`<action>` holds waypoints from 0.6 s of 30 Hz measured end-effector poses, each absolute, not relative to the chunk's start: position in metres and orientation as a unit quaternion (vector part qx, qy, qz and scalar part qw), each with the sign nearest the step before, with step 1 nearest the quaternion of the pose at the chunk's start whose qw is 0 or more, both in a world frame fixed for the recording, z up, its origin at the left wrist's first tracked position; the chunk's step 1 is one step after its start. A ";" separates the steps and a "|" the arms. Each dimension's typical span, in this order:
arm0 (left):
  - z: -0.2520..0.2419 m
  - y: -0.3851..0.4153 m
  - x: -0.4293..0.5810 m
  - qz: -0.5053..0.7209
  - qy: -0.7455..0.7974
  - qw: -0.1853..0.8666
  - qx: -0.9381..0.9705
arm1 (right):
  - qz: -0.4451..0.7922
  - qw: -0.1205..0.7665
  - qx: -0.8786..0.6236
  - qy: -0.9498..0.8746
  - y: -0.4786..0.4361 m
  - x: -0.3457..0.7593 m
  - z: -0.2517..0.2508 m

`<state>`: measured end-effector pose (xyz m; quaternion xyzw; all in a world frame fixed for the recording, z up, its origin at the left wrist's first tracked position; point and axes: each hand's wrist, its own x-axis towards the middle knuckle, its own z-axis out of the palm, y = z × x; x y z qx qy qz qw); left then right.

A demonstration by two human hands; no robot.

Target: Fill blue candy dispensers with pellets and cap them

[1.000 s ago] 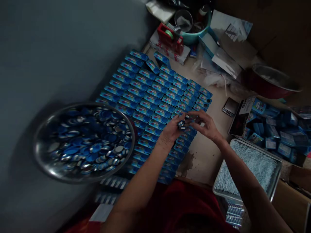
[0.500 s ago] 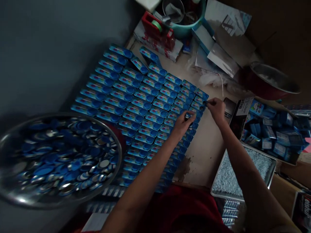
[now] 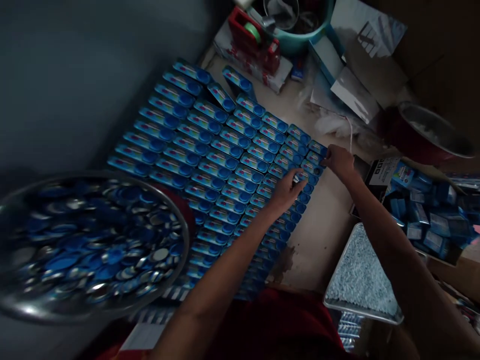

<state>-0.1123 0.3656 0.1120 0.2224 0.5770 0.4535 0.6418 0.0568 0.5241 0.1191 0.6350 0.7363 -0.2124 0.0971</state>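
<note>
left hand [image 3: 287, 192] curled, thumb and fingers pinching small shiny pieces [image 3: 296, 177]; right hand [image 3: 340, 162] at right edge of the blue boxes [image 3: 252, 162], can't tell if pinching anything. boxes in slanted rows on table [image 3: 318, 240], long axes upper left to lower right, round blue ends pointing lower right.

Over there a red tape dispenser [image 3: 240, 25] with a green roll [image 3: 252, 33] stands on a pale box [image 3: 243, 61]. A teal basin [image 3: 294, 45], a cup [image 3: 282, 12] in it, sits just behind the dispenser's right end. Right of the dispenser lie loose papers [image 3: 358, 95] and, farther right, a dark red bowl [image 3: 410, 142]. Well apart from the dispenser, down to its right, are a carton [image 3: 378, 178] of small boxes [image 3: 431, 217] and a tray [image 3: 362, 311] of pellets [image 3: 360, 275].
</note>
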 end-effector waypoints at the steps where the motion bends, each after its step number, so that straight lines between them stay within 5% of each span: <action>1: 0.113 0.364 -0.113 0.450 0.588 0.629 0.237 | -0.224 0.055 0.634 0.738 0.512 0.055 0.122; 7: 0.114 0.357 -0.107 0.441 0.573 0.631 0.282 | -0.508 -0.184 0.512 0.668 0.427 0.055 0.126; 12: 0.114 0.353 -0.094 0.386 0.507 0.716 0.286 | -0.566 -0.220 0.461 0.647 0.404 0.076 0.116; 18: 0.106 0.346 -0.089 0.368 0.517 0.745 0.207 | -0.550 -0.235 0.601 0.530 0.421 0.096 0.107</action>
